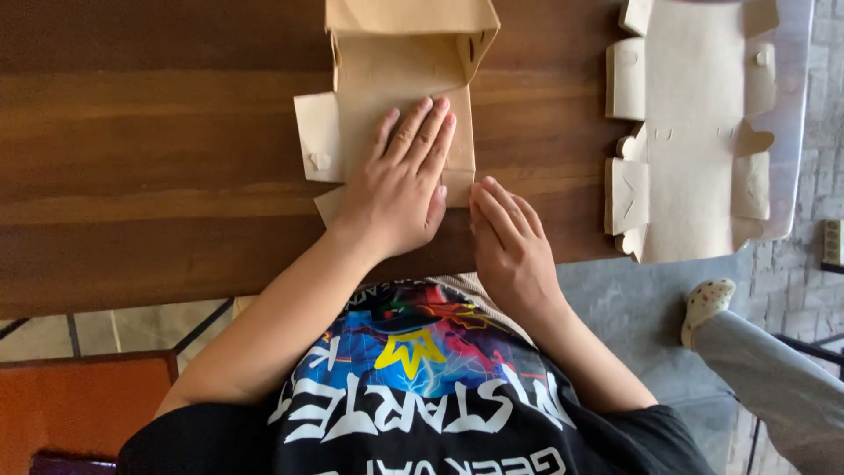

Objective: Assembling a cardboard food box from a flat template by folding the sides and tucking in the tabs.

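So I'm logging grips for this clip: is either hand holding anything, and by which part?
Nothing is gripped. The left hand presses flat on the base panel of the partly folded cardboard box; the right hand rests at its near edge.

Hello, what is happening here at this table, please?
A person presses a brown cardboard box blank onto a wooden table. The left hand lies flat on the panel nearest the person, while the right hand touches its near edge. The far end is already folded up. A stack of unfolded blanks lies at the right.
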